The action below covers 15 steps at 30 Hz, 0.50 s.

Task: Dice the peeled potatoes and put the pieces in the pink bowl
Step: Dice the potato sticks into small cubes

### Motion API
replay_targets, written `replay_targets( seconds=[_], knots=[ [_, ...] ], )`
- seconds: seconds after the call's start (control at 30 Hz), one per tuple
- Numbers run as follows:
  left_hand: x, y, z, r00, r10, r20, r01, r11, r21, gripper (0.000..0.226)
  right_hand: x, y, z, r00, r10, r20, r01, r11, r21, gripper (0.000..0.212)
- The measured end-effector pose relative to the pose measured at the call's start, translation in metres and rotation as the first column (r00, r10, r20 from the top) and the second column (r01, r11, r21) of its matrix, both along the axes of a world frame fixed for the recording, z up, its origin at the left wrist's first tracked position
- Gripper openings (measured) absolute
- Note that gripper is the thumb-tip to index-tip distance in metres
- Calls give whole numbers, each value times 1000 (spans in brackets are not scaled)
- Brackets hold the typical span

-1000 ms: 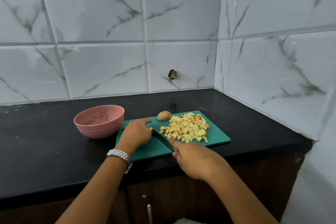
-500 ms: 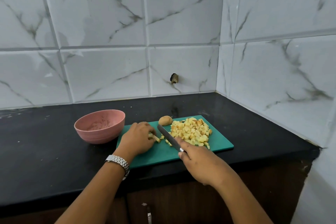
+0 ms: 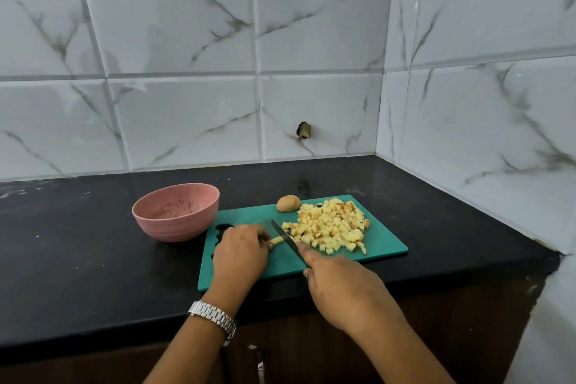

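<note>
A green cutting board point(image 3: 383, 246) lies on the black counter. On its right half sits a heap of diced potato pieces point(image 3: 330, 227), and a whole peeled potato point(image 3: 288, 203) rests at the board's back edge. My left hand point(image 3: 240, 252) pinches a potato strip point(image 3: 277, 239) against the board. My right hand point(image 3: 339, 284) grips a knife point(image 3: 288, 240), forefinger along the spine, with the blade set across the strip's right end. The pink bowl point(image 3: 174, 212) stands left of the board, holding no potato, only a reddish smear.
The black counter point(image 3: 93, 259) runs to tiled walls behind and on the right, forming a corner. A small hole point(image 3: 304, 130) shows in the back wall tile. A silver watch point(image 3: 215, 319) is on my left wrist. Wooden cabinet fronts lie below the counter edge.
The knife blade has shifted a little left, from beside the pile onto the strip held by my left hand. The view has tilted slightly; the bowl and board stay put.
</note>
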<state>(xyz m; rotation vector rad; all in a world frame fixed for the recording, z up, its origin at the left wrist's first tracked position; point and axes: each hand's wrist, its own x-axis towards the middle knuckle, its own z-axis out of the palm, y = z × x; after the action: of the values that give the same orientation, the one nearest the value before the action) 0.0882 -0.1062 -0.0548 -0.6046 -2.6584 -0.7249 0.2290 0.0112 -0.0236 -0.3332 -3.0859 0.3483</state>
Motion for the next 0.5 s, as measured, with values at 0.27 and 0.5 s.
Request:
replay_targets(
  seconds=[0.27, 0.5],
  knots=[
    [5, -5, -7, 998, 6, 61, -15, 989, 145, 15, -21, -10, -1, 1000, -22, -20, 24, 993, 117, 65],
    [6, -6, -9, 998, 1, 64, -13, 982, 190, 17, -14, -21, -3, 998, -31, 59, 23, 991, 129, 71]
  ],
)
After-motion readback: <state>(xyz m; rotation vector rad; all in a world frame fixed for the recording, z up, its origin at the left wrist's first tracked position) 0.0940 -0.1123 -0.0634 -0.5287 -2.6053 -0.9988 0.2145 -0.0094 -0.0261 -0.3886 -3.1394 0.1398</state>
